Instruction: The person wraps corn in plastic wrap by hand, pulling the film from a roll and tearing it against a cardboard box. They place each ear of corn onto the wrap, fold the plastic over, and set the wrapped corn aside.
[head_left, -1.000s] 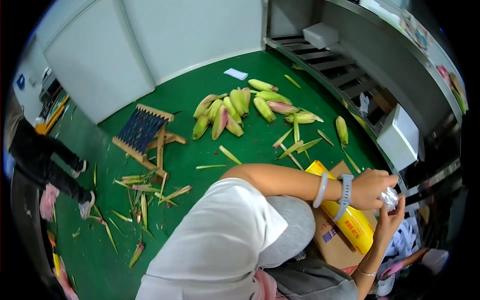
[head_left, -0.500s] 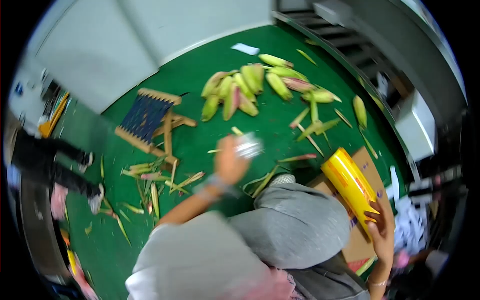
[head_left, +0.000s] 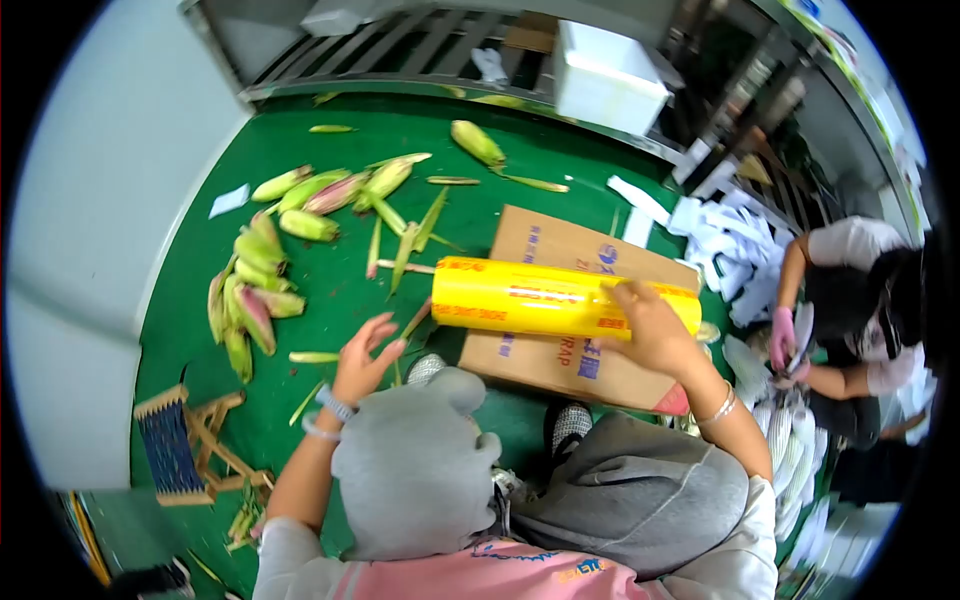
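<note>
A yellow roll of wrap (head_left: 530, 297) lies across the top of a brown cardboard box (head_left: 530, 235) in front of my knees. On the roll's right part rests my right hand (head_left: 650, 325), its fingers spread over the yellow surface. My left hand (head_left: 368, 358) is raised above the green floor, left of the box, with its fingers apart and nothing in it. A grey watch and a pale bangle circle my left wrist. Scattered corn leaves (head_left: 405, 250) lie beyond my left hand.
Husked-on corn ears (head_left: 255, 300) lie on the floor at left, near a folding stool (head_left: 175, 445). A white foam box (head_left: 610, 80) sits on the metal rack. At right, a person (head_left: 865, 300) in pink gloves crouches by white strips (head_left: 735, 245).
The view has turned to the right. My left hand has let go of the crumpled clear plastic, which no longer shows. My right hand has moved onto the top of the yellow roll.
</note>
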